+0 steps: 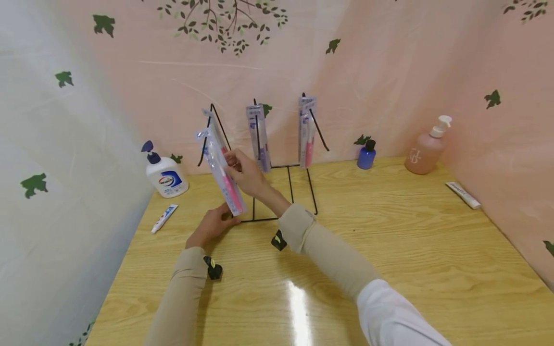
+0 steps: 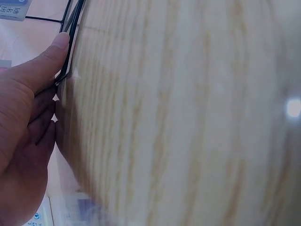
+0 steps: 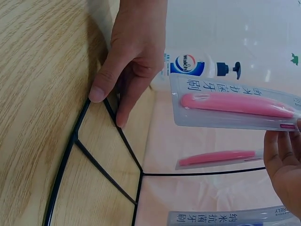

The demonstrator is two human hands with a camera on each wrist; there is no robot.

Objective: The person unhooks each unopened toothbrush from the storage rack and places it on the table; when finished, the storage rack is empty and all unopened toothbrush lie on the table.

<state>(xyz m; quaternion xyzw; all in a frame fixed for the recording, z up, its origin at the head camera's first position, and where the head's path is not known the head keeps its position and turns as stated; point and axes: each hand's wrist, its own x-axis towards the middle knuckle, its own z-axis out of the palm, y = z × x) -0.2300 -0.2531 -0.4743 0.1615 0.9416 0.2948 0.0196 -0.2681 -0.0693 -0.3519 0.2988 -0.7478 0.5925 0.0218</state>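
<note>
My right hand (image 1: 250,177) pinches a blister-packed toothbrush (image 1: 232,193) with a pink handle, tilted at the front of the rack's left hook. Behind it, another pink toothbrush pack (image 3: 216,157) hangs on the same side. My left hand (image 1: 211,226) holds the near left corner of the black wire display rack (image 1: 254,207), its thumb (image 2: 60,42) lying on the base wire. A purple toothbrush pack (image 1: 263,158) hangs from the middle hook and a pink one (image 1: 309,153) from the right hook.
Left of the rack stand a white pump bottle (image 1: 168,179) and a small toothpaste tube (image 1: 164,219). To the right are a blue bottle (image 1: 366,156), a pink pump bottle (image 1: 424,153) and a white tube (image 1: 463,195). A patterned curtain (image 1: 372,77) hangs behind the wooden table (image 1: 389,269).
</note>
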